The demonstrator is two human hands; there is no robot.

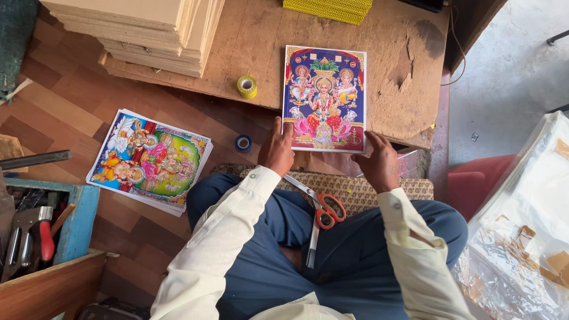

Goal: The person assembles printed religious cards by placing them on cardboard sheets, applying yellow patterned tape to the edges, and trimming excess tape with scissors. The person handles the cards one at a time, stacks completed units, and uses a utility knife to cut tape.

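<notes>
1. The colourful picture print [324, 98] lies flat on the low wooden board [391, 77], with its bottom edge near the board's front edge. The left hand [277, 148] holds the bottom left corner, thumb on top and fingers curled under. The right hand [379, 163] holds the bottom right corner, also closed on the edge.
2. The print could bend or get a crease. That may happen if one hand pulls harder than the other.
3. The board has a rough, chipped patch [409, 56] just beside the print. I think the print could get scratched if it slides that way.
4. The scissors [320, 210] rest on the person's lap, between the knees, with the red handles up. They could slip off or poke a leg if the legs move.
5. The yellow tape roll [247, 86] sits on the board near the print. An elbow or the print could knock it and make it roll off.
6. The pile of other prints [151, 159] lies on the floor beside the left knee. A foot could step on it.
</notes>
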